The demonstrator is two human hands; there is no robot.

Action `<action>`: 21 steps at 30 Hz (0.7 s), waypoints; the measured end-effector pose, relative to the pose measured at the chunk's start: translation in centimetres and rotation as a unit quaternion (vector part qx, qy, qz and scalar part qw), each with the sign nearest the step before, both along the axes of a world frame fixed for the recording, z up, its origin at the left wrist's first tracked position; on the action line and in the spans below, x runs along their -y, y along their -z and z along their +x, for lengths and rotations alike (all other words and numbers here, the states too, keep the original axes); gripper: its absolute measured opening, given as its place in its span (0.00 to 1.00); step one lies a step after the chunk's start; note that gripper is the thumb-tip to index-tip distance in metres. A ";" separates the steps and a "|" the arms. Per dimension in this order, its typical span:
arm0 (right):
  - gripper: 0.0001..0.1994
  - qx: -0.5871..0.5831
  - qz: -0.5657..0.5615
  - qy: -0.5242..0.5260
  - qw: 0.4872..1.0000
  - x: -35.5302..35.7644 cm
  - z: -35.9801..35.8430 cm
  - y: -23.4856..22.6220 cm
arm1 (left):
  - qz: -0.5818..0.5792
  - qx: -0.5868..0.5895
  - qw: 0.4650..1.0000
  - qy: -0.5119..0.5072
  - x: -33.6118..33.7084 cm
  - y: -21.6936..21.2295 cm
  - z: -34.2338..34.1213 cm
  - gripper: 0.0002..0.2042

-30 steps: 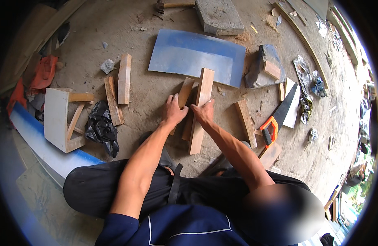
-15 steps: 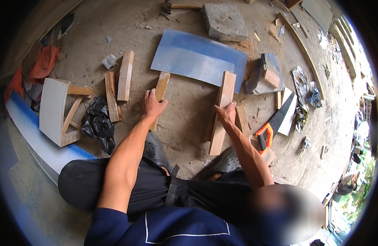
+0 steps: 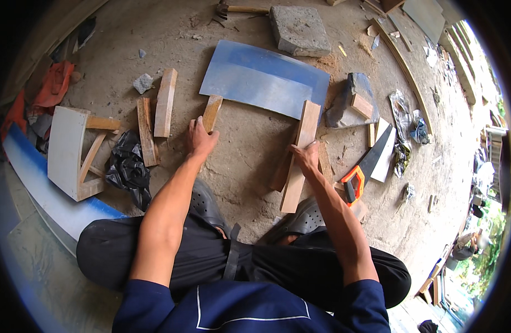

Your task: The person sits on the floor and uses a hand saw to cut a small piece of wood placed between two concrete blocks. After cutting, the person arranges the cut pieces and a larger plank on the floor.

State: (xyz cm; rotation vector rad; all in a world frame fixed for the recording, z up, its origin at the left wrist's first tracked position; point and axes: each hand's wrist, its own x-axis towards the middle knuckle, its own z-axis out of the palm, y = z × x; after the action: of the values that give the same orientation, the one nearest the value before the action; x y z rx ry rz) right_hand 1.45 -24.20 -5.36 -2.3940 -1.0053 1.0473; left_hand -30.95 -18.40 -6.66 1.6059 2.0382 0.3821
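My left hand [image 3: 200,139] is closed around a short wooden block [image 3: 213,114], whose upper end sticks out beyond my fingers. Its lower part is hidden behind the hand. My right hand [image 3: 306,155] grips a longer, pale wooden block [image 3: 307,123] by its right side, near the middle. Under that block, a darker wood piece [image 3: 280,176] shows along its left edge. Just right of my right hand lies another wood offcut [image 3: 325,161]. Beyond both hands rests a blue and silver sheet panel [image 3: 261,77], its near edge close to the blocks' far ends.
A handsaw [image 3: 372,158] with an orange and black handle lies at right, near a dark stone [image 3: 350,105]. Left are two wood pieces [image 3: 165,102], black plastic [image 3: 128,166] and a white-faced wooden frame [image 3: 67,150]. A concrete block [image 3: 300,30] and a hammer [image 3: 244,9] lie far off.
The left block's near end, which showed below my left hand, is now hidden. The right block has shifted slightly nearer, and more of the dark wood beneath it shows.
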 end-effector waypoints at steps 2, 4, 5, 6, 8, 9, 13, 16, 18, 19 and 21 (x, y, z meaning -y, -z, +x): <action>0.40 -0.020 -0.004 -0.015 1.000 -0.2 -0.2 -0.4 | 0.001 -0.026 1.000 0.000 0.3 0.4 -0.5 0.36; 0.40 -0.014 0.030 -0.033 0.999 0.0 -0.2 -0.4 | -0.008 -0.040 0.999 -0.001 0.5 0.7 -0.7 0.37; 0.40 -0.010 0.048 -0.042 0.998 0.1 -0.2 -0.4 | -0.018 -0.040 0.999 -0.002 0.5 0.9 -0.8 0.36; 0.40 0.006 0.056 -0.048 0.997 0.1 -0.2 -0.2 | -0.028 -0.040 0.999 -0.003 0.5 1.0 -0.8 0.36; 0.39 0.041 0.070 -0.056 0.995 0.4 -0.2 0.3 | -0.008 0.032 0.999 -0.030 0.5 0.6 -0.5 0.32; 0.38 0.037 0.053 -0.049 0.997 0.4 0.3 0.5 | 0.002 0.068 0.997 -0.043 0.5 0.5 -0.2 0.30; 0.34 -0.023 0.034 -0.010 0.999 0.1 -0.7 0.1 | 0.011 0.336 0.938 -0.087 0.7 2.8 -3.3 0.23; 0.32 -0.080 0.060 0.021 0.995 0.7 0.2 0.9 | -0.009 0.362 0.929 -0.078 0.6 3.8 -3.9 0.21; 0.32 -0.118 0.079 0.025 0.990 0.9 0.7 1.2 | 0.085 0.228 0.968 -0.064 0.2 4.5 -4.4 0.21; 0.32 -0.134 0.080 0.028 0.987 0.8 0.4 0.8 | 0.131 0.156 0.977 -0.057 0.0 5.0 -5.0 0.22; 0.32 -0.167 0.081 0.031 0.982 0.6 -0.6 -0.1 | 0.101 0.169 0.978 -0.065 0.1 5.5 -6.9 0.23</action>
State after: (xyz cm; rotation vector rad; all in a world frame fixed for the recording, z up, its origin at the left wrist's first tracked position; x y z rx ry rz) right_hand 0.84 -24.81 -5.25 -2.0195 -0.8550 1.2402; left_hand -37.81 -18.55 -12.17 1.4064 1.8923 0.8740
